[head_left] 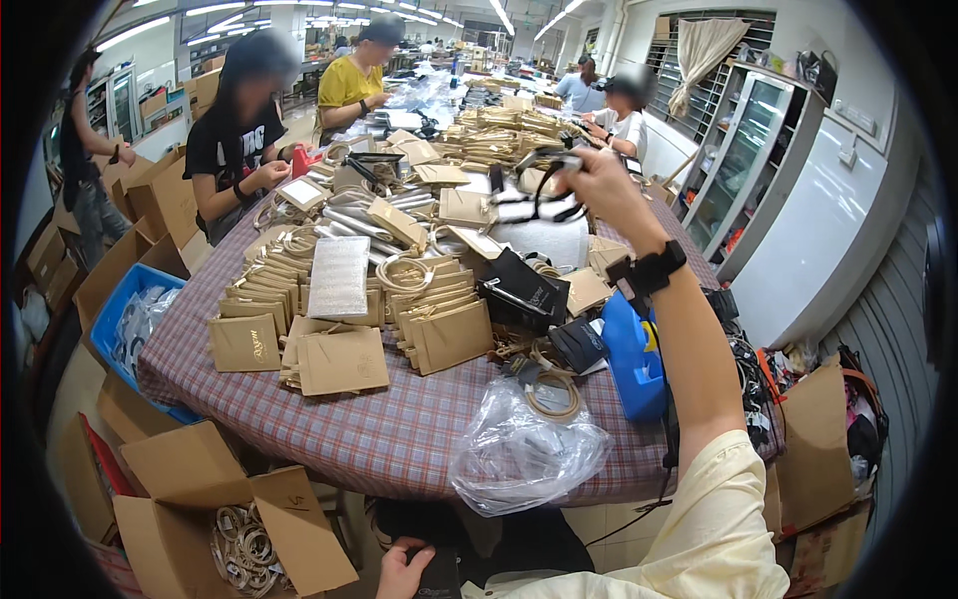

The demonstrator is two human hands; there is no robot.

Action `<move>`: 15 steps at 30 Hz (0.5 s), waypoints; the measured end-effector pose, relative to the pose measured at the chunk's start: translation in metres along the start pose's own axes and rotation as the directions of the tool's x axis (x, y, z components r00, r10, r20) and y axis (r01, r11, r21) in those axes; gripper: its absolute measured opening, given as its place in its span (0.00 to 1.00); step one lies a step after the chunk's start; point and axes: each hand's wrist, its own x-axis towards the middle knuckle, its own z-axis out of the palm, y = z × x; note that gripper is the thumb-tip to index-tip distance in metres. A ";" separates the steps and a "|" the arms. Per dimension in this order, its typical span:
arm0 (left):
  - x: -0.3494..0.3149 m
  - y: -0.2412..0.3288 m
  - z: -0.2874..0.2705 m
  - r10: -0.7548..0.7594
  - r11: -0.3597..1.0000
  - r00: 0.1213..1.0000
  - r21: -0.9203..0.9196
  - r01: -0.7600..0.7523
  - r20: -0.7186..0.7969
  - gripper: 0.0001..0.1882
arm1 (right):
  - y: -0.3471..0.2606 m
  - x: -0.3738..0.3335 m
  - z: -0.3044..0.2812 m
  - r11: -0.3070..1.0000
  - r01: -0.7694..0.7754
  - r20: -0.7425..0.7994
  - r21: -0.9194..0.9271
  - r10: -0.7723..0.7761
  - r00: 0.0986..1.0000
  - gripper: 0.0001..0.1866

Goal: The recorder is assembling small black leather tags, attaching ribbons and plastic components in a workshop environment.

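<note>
My right hand (604, 195) is raised over the right half of the table, its fingers closed on a looped black strap (547, 200) that hangs beside them. Its far end is hard to make out against the clutter. At the lower edge my left hand (403, 572) grips the side of a flat black packet (437, 577) in my lap; most of its fingers are hidden. Below my raised arm, a black pouch (524, 288), a smaller black packet (579, 344) and a beige coil (553, 392) lie near a clear plastic bag (534, 444).
Stacks of flat tan packets (342, 361) and a silvery padded sheet (339, 277) cover the checked tablecloth (269, 407). A blue plastic holder (633, 361) stands at the right. Open cardboard boxes (190, 464) and a blue bin (120, 324) flank the table. Several people work farther along.
</note>
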 end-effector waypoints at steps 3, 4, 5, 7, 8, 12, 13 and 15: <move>-0.002 0.008 0.009 -0.010 0.998 1.000 0.061 0.009 0.020 0.10 | -0.023 -0.019 0.015 0.976 -0.102 0.262 0.191 0.050 0.964 0.09; -0.004 0.009 0.012 -0.011 0.998 1.000 0.066 0.009 0.025 0.10 | -0.015 -0.015 0.024 0.987 -0.117 0.288 0.107 0.082 0.954 0.11; -0.005 0.009 0.014 -0.005 0.997 0.999 0.083 0.001 0.048 0.10 | -0.004 -0.013 0.037 0.994 -0.033 0.290 -0.102 0.062 0.955 0.11; -0.005 0.020 0.022 -0.020 0.999 0.997 0.041 0.017 0.075 0.10 | 0.024 -0.007 0.063 0.888 0.067 0.278 -0.454 0.069 0.958 0.10; -0.007 0.022 0.025 -0.014 0.999 0.997 0.044 0.011 0.076 0.10 | 0.040 -0.006 0.077 0.806 0.082 0.260 -0.587 0.092 0.961 0.11; -0.008 0.022 0.029 -0.056 0.996 0.995 0.079 0.049 0.088 0.11 | 0.109 0.000 0.098 0.811 0.150 0.314 -0.565 0.043 0.949 0.13; -0.009 0.019 0.029 -0.054 0.998 0.995 0.042 0.051 0.088 0.11 | 0.112 -0.001 0.095 0.813 0.156 0.320 -0.561 0.039 0.947 0.13; -0.010 0.013 0.027 -0.054 0.999 0.995 0.002 0.054 0.089 0.11 | 0.119 -0.001 0.089 0.874 0.078 0.400 -0.479 0.138 0.906 0.13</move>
